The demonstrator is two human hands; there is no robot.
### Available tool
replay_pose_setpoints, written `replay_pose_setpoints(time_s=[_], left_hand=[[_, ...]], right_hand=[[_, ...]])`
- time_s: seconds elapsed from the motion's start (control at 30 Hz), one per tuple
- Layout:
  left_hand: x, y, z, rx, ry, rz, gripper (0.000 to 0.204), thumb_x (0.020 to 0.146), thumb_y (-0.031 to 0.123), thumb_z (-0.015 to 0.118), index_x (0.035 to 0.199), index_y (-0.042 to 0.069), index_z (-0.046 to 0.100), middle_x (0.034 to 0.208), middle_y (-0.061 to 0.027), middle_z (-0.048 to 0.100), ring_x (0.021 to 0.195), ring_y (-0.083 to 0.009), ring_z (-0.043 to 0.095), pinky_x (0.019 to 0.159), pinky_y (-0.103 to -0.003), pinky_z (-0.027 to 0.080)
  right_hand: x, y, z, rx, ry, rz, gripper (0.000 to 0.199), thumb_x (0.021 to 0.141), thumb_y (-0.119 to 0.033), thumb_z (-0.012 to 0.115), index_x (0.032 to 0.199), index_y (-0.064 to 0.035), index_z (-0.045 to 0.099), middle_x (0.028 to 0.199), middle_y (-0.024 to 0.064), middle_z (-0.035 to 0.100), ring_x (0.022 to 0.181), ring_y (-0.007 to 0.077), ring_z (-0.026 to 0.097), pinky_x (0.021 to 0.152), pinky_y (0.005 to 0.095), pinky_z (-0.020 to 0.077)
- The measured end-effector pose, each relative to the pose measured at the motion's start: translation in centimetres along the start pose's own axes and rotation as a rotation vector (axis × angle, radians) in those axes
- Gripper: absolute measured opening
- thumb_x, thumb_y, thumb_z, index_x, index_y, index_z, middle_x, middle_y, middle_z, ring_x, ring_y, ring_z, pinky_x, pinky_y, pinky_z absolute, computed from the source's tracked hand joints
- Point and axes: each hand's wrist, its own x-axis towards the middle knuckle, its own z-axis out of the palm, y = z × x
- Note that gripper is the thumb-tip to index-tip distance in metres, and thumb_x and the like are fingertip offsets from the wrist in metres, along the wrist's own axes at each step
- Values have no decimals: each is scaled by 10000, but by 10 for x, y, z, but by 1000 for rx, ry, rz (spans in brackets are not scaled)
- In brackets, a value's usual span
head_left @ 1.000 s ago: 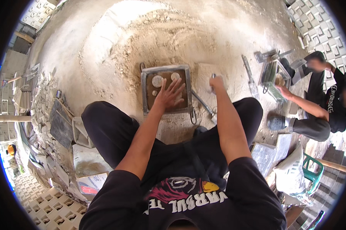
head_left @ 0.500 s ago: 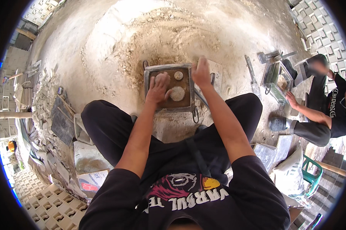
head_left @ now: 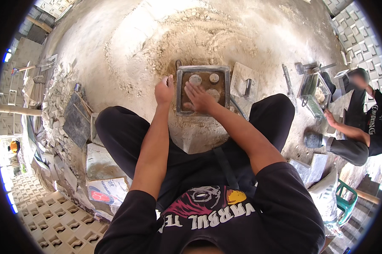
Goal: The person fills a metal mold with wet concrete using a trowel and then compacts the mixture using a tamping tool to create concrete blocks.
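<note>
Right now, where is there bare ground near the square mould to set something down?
Beyond the square metal mould, the sandy floor lies open up to the sand heap. Left of the left hand there is bare floor too, ending at the rubble pile. Crowded: right of the mould, with the flat slab, hand tools and a second mould by the co-worker.

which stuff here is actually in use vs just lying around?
In use: square metal mould; right hand flat inside it; left hand at its left edge.

Lying about: flat slab, long bar, second mould by a co-worker, sacks.
</note>
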Motion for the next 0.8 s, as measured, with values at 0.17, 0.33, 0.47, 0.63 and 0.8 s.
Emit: replay_pose_setpoints(time_s=[0.17,0.33,0.47,0.63,0.8], left_hand=[[1,39,10,-54,7,-30,376,929,360,536,829,14,641,685,-197,612,658,-365,613,612,-418,460],[5,56,33,-132,6,-2,358,916,376,517,969,51,657,760,-169,655,795,-377,640,728,-446,494],[3,41,54,-83,-303,-34,408,910,393,508,1079,47,644,979,-172,661,983,-355,618,870,-455,472],[-12,46,65,55,-318,67,458,908,442,495,1114,55,625,1145,-169,610,1095,-358,565,931,-483,439],[-13,55,55,17,-397,41,446,911,432,502,1147,67,602,1178,-171,588,1123,-344,548,932,-467,438]], right_hand=[[-47,-16,-6,7,-154,-312,792,902,-519,484,1442,21,275,1529,171,251,1429,285,216,1176,443,145],[-84,8,-26,-178,-149,-108,834,875,-552,503,1434,31,292,1531,175,245,1428,288,217,1177,422,149],[-89,29,-49,-176,-90,190,877,903,-608,413,1427,80,269,1529,226,205,1437,313,177,1176,434,139],[-74,-14,-49,-220,-334,288,876,937,-622,307,1439,91,223,1538,247,157,1444,330,140,1179,422,114],[-85,-2,-22,39,-174,120,860,931,-611,348,1448,65,227,1531,236,196,1439,333,157,1178,420,120]])
